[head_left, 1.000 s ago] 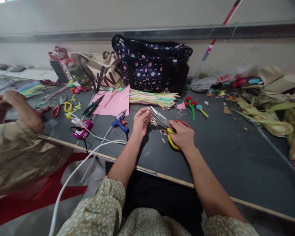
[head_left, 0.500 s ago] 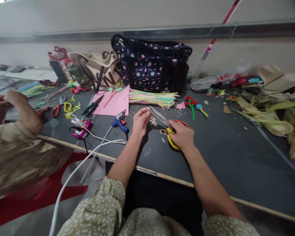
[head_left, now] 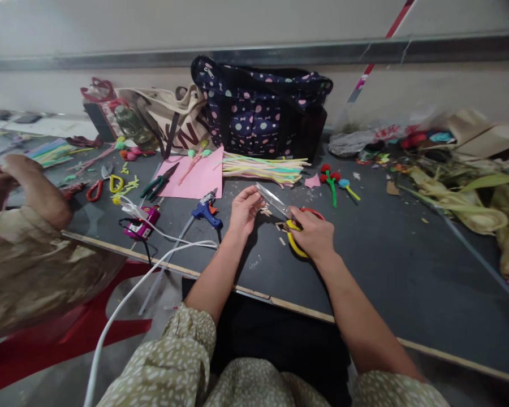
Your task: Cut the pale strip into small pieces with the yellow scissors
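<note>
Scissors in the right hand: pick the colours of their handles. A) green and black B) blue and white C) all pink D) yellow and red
D. The right hand grips scissors whose one handle loop shows yellow below the fingers and the other red beyond them, with the open blades pointing toward the left hand.

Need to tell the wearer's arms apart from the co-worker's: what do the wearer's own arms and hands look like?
Both hands, left hand and right hand, are bare, no gloves. Forearms are bare too; olive-green sleeves with small white speckles are pushed up near the elbows.
</note>
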Motion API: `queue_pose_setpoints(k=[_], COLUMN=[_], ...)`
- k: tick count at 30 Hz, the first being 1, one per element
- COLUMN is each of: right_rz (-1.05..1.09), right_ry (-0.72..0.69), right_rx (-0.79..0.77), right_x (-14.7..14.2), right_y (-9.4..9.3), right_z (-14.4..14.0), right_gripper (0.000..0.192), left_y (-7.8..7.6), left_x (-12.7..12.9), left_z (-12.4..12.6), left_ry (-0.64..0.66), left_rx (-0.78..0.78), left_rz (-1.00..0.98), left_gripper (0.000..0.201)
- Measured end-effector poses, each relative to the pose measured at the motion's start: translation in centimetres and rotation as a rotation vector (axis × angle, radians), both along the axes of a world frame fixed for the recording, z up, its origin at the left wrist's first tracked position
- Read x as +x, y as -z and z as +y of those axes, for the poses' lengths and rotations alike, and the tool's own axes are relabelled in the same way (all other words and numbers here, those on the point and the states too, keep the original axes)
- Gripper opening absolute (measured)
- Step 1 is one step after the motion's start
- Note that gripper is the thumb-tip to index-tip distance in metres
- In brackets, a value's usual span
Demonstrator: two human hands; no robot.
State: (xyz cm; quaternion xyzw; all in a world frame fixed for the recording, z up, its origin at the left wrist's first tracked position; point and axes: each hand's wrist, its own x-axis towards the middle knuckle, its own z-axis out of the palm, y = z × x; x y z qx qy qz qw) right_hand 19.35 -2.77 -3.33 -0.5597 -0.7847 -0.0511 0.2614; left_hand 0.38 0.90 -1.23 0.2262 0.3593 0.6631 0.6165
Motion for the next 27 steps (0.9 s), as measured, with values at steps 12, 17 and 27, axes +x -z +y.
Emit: queue_pose_setpoints(k=[12, 17, 27], right_rz=[-0.023, -0.031, -0.052], right_ry=[0.011, 0.003, -0.013], right_rx=[0.023, 0.047, 0.071], right_x=[-0.03, 0.07, 0.20], right_y=[-0.13, 0.16, 0.25], right_z=[-0.01, 0.08, -0.02], right_gripper=[0.034, 0.033, 0.031], left_y=[-0.08, -0.15, -0.04], left_x=[0.05, 0.01, -0.03], left_z=[-0.05, -0.11, -0.04], left_ry=[-0.003, -0.003, -0.008], left_rx=[0.000, -0.002, 0.014], left_rz=[0.002, -0.003, 0.003], left_gripper=[0.033, 0.031, 0.030])
